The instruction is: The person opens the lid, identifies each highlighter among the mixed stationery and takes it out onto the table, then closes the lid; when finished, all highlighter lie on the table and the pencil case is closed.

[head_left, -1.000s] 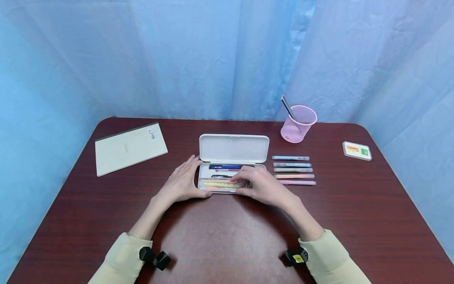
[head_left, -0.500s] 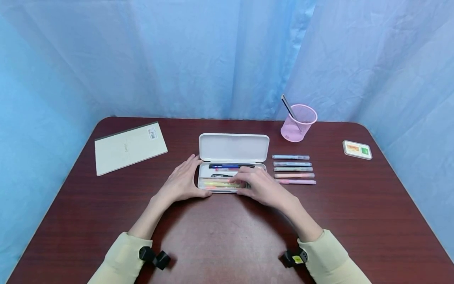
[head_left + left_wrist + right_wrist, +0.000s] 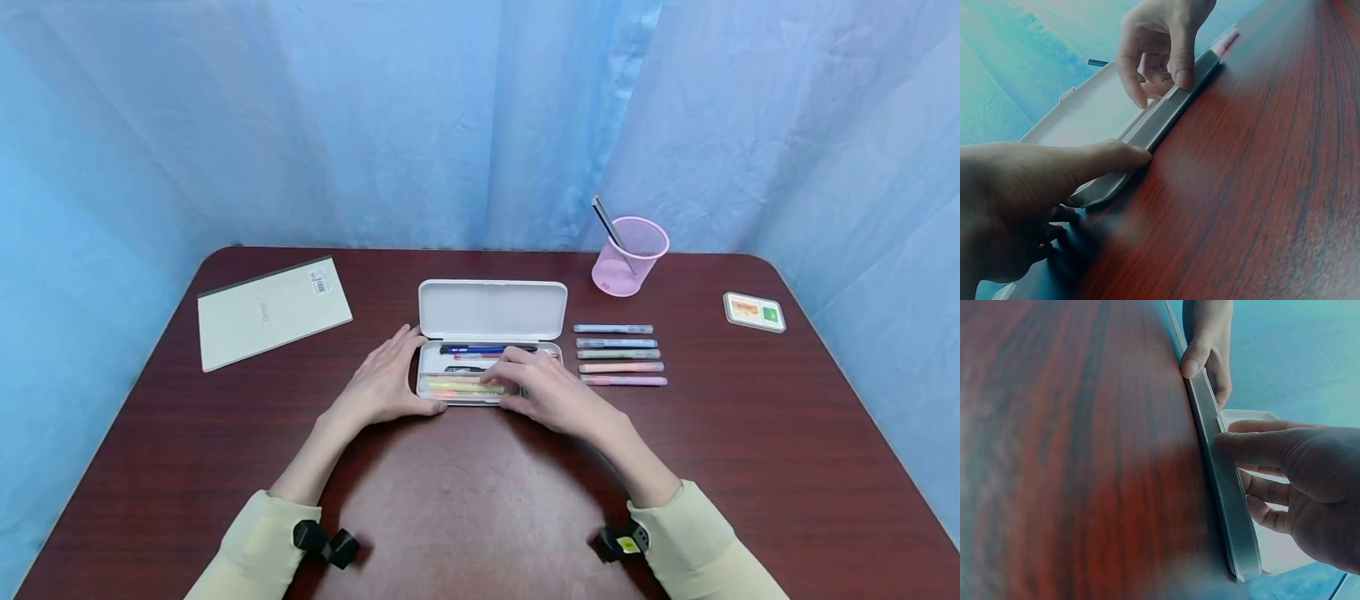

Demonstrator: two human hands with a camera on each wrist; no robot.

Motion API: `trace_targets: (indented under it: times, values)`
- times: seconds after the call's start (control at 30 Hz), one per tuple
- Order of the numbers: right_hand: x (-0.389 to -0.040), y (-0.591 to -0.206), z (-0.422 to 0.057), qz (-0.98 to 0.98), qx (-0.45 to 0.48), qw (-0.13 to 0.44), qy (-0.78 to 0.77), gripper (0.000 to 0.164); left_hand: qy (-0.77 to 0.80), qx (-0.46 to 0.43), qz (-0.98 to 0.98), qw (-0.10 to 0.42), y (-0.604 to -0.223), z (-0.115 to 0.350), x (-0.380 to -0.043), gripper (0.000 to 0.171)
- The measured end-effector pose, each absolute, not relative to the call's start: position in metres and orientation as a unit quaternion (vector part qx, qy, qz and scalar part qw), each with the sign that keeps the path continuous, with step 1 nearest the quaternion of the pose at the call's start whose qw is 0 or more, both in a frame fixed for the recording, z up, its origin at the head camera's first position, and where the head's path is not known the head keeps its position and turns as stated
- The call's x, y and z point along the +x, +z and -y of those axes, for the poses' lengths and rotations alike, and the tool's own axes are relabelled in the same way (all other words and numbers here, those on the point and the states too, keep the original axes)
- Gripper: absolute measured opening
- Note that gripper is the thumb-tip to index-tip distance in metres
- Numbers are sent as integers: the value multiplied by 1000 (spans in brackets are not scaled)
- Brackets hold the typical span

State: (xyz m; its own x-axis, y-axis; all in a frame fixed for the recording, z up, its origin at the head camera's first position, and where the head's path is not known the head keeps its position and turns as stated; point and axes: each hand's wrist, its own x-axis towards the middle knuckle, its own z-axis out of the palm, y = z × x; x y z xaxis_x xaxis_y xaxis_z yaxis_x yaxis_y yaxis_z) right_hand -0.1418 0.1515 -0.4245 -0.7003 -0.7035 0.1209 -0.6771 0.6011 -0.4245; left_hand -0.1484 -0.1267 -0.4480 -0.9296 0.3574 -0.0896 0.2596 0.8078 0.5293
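Observation:
An open white pencil case (image 3: 493,310) lies mid-table, its lid tilted back. My left hand (image 3: 386,379) holds its left end, thumb along the front wall and fingers behind. My right hand (image 3: 551,387) reaches over the right half; in the right wrist view its thumb (image 3: 1235,445) lies at the front rim. The other fingers reach into the case, spread apart from the thumb, index fingertip over a yellow highlighter (image 3: 457,387) in the front section. Blue pens (image 3: 480,349) and a black-tipped pen (image 3: 463,369) lie further back. The right hand hides the case's right part.
Several pastel highlighters (image 3: 618,354) lie in a column right of the case. Behind them stands a pink mesh pen cup (image 3: 630,258) with a dark pen (image 3: 607,221) leaning in it. A notebook (image 3: 273,317) lies at the left, a small flat case (image 3: 754,312) at the right.
My right index fingertip has shifted slightly left over the front section of the pencil case. My left hand keeps its hold.

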Motion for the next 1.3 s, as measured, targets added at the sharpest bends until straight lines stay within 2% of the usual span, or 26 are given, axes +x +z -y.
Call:
trace_targets:
  times: [0.57,1.1,1.3]
  values:
    - [-145,-428,-150,-880,-406,28,-246,21,270,164,-944,92,-447,127,-148,100]
    - [-144,-428,-148,-878,-396,20,-267,20,272,165,-944,87,-449,127,-148,96]
    - [-144,-427,-150,-882,-380,34,-277,20,269,166,-945,86,-449,127,-148,96]
